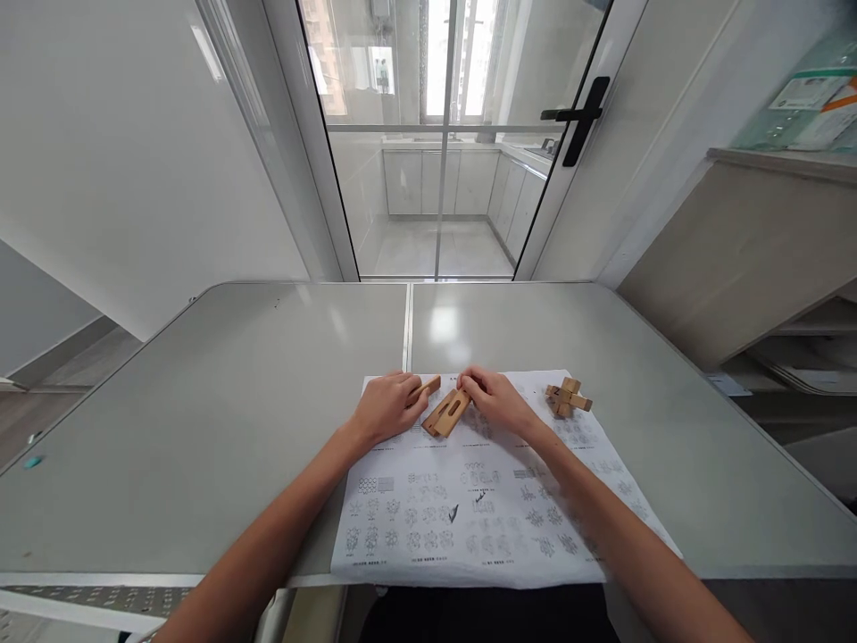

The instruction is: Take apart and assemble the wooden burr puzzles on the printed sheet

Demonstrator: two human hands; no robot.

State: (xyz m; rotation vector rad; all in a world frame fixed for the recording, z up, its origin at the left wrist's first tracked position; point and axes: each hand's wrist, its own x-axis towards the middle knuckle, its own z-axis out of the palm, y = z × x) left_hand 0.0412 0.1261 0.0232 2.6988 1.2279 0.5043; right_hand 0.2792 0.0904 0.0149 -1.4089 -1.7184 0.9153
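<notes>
My left hand rests on a printed paper sheet, fingers curled round a small wooden stick that pokes out to the right. My right hand pinches the far end of a flat wooden block with slots, which lies slanted on the sheet between both hands. An assembled wooden cross-shaped puzzle stands on the sheet to the right of my right hand, untouched.
The sheet, covered in small diagrams, lies on a grey folding table with a centre seam. A glass door with a black handle stands behind the table. Shelving is at the right.
</notes>
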